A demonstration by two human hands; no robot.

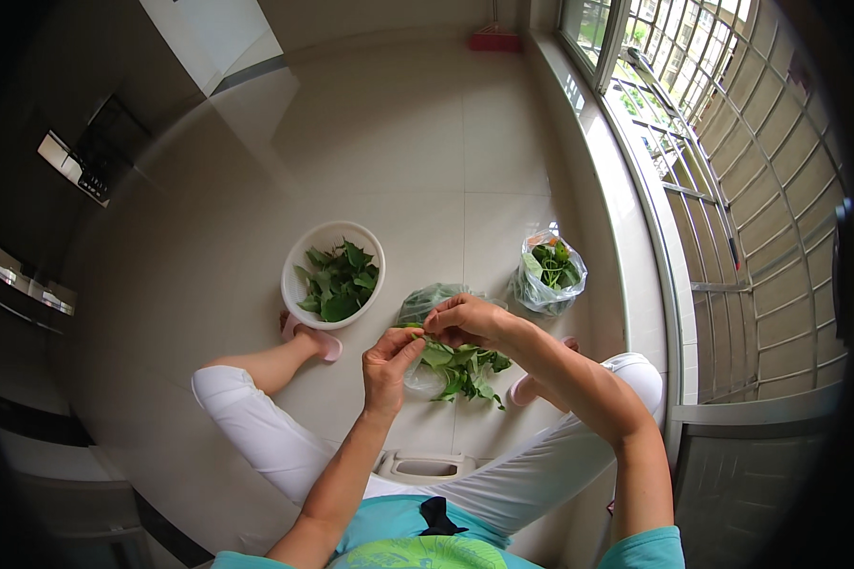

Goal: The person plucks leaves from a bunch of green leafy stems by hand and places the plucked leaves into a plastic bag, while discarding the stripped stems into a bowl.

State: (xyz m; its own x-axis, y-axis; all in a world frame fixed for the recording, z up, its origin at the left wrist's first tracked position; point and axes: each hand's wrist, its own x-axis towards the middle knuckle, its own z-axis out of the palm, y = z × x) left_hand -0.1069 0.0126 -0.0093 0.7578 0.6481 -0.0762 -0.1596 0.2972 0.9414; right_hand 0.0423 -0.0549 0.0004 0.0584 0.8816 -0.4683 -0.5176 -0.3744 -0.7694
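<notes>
Above the floor between my knees, my left hand and my right hand meet at the fingertips. Thumb and fingers of both pinch a thin green stem, mostly hidden by the fingers. Just beneath my right hand, leafy green stalks spill out over a clear plastic bag lying on the floor. Ahead on the left, a white plastic basket holds loose green leaves. To the right stands another clear plastic bag, its top open, with leafy greens inside.
Pale tiles cover the floor. Along the right runs a raised sill below a barred window. A red broom head rests by the far wall. A low light-coloured plastic stool shows beneath me, and pink slippers are on my feet.
</notes>
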